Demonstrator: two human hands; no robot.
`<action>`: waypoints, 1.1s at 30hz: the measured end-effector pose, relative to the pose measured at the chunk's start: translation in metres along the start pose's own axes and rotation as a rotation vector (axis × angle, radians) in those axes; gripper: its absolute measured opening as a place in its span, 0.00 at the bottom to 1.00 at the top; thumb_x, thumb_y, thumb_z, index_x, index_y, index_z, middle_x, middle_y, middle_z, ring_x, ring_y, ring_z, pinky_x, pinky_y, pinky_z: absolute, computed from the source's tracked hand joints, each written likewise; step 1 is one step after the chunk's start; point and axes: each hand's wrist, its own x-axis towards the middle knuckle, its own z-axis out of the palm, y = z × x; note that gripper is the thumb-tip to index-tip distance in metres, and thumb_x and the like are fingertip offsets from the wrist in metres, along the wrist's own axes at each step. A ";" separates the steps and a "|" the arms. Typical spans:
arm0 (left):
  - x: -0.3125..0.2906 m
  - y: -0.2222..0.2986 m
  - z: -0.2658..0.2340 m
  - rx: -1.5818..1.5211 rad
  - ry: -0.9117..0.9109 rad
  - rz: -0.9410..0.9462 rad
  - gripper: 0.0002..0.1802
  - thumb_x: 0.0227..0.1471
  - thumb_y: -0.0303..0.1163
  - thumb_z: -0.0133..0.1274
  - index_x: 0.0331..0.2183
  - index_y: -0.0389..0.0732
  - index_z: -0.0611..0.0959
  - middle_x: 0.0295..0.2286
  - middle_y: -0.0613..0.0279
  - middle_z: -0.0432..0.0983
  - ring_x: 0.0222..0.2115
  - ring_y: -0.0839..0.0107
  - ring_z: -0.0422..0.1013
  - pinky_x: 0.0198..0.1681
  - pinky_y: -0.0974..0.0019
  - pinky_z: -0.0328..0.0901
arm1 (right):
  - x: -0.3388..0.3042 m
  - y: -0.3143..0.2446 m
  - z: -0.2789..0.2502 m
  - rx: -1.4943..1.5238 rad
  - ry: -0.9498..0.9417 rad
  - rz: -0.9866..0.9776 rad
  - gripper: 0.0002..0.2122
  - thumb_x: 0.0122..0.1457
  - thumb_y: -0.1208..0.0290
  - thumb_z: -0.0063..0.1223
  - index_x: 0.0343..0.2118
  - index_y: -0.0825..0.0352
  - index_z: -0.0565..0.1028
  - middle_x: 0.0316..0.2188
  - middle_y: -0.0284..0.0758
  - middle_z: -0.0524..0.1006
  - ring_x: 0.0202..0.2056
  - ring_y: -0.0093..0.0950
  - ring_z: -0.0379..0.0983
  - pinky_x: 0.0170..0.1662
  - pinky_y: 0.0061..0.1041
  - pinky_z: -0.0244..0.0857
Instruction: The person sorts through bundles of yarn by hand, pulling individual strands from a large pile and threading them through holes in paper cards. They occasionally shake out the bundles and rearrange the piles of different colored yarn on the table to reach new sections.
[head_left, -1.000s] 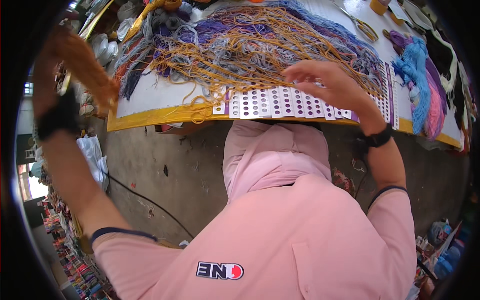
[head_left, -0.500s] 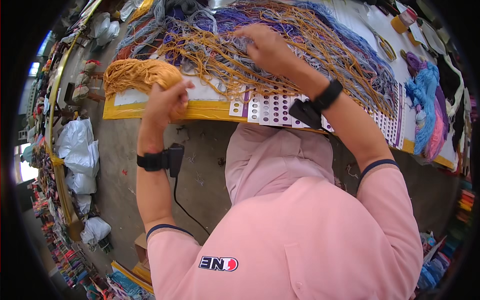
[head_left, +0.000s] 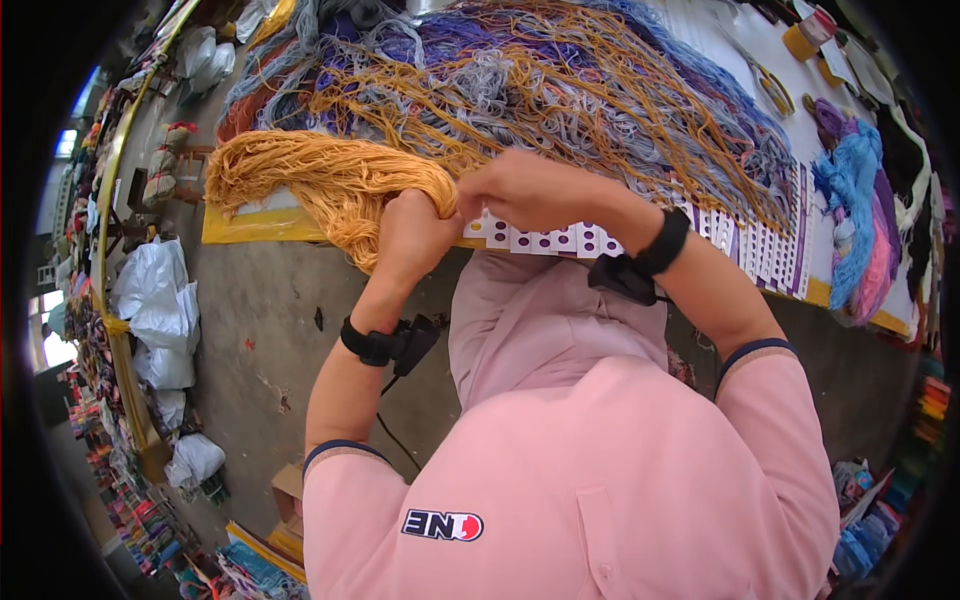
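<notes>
My left hand (head_left: 415,232) is closed round the right end of a golden-yellow skein of yarn (head_left: 310,175), whose rest spreads left over the table's front edge. Close against it, my right hand (head_left: 535,190) has its fingers bent together at the skein's end. Whatever they pinch there is hidden or too fine to see. Just beyond both hands lies a wide heap of tangled yarn (head_left: 480,90) in grey, purple, orange and gold. Cards with rows of holes (head_left: 545,240) lie under the heap's near side, partly covered by my right hand.
The table's front edge is wrapped in yellow tape (head_left: 260,228). Scissors (head_left: 775,92) and a jar (head_left: 808,38) are at the back right. Blue, purple and pink skeins (head_left: 852,200) lie at the right end. White plastic bags (head_left: 158,305) stand to the left.
My left hand has moved right, drawing the skein's end along. My right hand has come down from the tangled heap to meet it at the table's near edge.
</notes>
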 end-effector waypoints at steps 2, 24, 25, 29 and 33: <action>0.000 -0.008 0.002 -0.025 0.002 0.038 0.15 0.41 0.34 0.63 0.25 0.30 0.82 0.19 0.51 0.77 0.21 0.64 0.75 0.28 0.61 0.68 | 0.001 0.004 0.000 0.084 -0.282 0.039 0.11 0.54 0.82 0.47 0.39 0.67 0.77 0.35 0.38 0.80 0.35 0.32 0.78 0.38 0.29 0.70; 0.069 -0.061 -0.196 -1.266 0.091 0.215 0.22 0.60 0.34 0.48 0.54 0.36 0.71 0.30 0.69 0.70 0.23 0.87 0.61 0.25 0.84 0.61 | -0.011 0.012 0.047 0.509 0.315 0.201 0.09 0.52 0.80 0.44 0.34 0.73 0.75 0.23 0.41 0.79 0.22 0.29 0.80 0.27 0.26 0.72; 0.076 -0.063 -0.229 -1.178 0.230 0.198 0.23 0.61 0.36 0.47 0.55 0.37 0.71 0.35 0.65 0.71 0.25 0.84 0.63 0.29 0.82 0.63 | -0.007 0.011 0.048 0.536 0.276 0.211 0.09 0.52 0.80 0.44 0.35 0.73 0.74 0.23 0.42 0.79 0.22 0.30 0.80 0.28 0.27 0.72; 0.094 -0.060 -0.284 -0.808 0.364 0.188 0.21 0.60 0.37 0.47 0.51 0.35 0.76 0.49 0.59 0.71 0.37 0.78 0.68 0.41 0.74 0.65 | -0.002 0.007 0.054 0.565 0.313 0.264 0.08 0.51 0.80 0.46 0.34 0.72 0.75 0.23 0.43 0.79 0.23 0.35 0.79 0.28 0.29 0.71; 0.078 -0.041 -0.128 -0.962 -0.263 0.075 0.27 0.58 0.34 0.50 0.57 0.35 0.67 0.48 0.53 0.73 0.47 0.71 0.69 0.51 0.66 0.63 | 0.006 -0.014 0.045 0.497 0.790 0.191 0.05 0.50 0.74 0.53 0.29 0.69 0.74 0.23 0.43 0.77 0.28 0.41 0.76 0.33 0.37 0.67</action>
